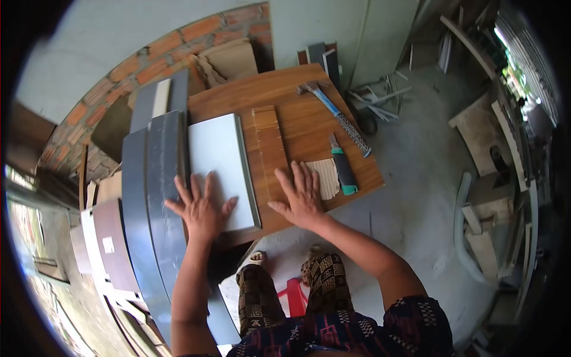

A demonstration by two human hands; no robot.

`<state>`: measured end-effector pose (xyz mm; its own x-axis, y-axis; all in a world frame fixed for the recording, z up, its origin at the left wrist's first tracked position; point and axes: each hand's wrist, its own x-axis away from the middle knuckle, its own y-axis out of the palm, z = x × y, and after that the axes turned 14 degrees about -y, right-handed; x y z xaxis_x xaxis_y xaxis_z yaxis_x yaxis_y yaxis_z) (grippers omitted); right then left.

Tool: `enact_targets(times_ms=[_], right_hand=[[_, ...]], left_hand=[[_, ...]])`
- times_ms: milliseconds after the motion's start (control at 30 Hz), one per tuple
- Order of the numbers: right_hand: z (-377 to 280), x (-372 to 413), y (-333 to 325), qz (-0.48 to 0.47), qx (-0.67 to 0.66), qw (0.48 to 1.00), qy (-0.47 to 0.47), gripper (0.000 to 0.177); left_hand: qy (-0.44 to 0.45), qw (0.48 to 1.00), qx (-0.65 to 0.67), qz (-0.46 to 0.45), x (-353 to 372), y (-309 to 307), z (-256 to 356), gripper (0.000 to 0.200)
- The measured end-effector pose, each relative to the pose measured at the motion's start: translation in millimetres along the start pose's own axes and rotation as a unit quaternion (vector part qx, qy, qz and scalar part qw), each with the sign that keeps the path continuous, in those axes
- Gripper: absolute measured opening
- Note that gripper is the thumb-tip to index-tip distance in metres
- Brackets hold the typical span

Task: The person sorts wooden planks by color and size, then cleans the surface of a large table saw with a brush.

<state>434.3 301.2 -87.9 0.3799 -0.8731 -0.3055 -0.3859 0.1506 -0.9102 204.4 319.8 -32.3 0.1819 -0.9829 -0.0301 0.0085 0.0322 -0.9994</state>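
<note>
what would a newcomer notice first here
Probably the blue-handled hammer, lying across the wooden tabletop's far right part. Next, the pale white panel near the left hand, and the green-and-black cutter at the right, beside corrugated cardboard.

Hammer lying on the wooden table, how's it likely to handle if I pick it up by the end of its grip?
The hammer will probably feel head-heavy, since its thick, metal-looking head sits at the far end. The long, straight handle looks stiff, so it shouldn't bend. Its patterned grip looks textured, so it may not slip much.
</note>
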Motion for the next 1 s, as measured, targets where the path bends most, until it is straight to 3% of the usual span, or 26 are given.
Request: enact_targets(times_ms=[200, 300, 800, 1000], right_hand=[[4.1, -2.7, -7.7, 0.06, -0.089, 0.994, 0.023, 0.072], [9.4, -1.2, -8.8, 0.054, -0.109, 0.992, 0.024, 0.069], [-1.3, -10.1, -15.9, 0.04, -0.03, 0.998, 0.044, 0.06], [1.2, -12.0, -25.4, 0.019, -0.096, 0.994, 0.056, 0.064]], left_hand=[[0.001, 0.998, -0.059, 0.01, -11.1, 11.1, 7.6, 0.08], [-0.02, 0.997, -0.066, -0.044, -14.1, 4.2, 12.5, 0.084], [-0.042, 0.99, -0.042, -0.13, -17.1, -8.3, 11.1, 0.088], [-0.037, 0.986, -0.053, -0.156, -16.6, -25.0, 16.2, 0.087]])
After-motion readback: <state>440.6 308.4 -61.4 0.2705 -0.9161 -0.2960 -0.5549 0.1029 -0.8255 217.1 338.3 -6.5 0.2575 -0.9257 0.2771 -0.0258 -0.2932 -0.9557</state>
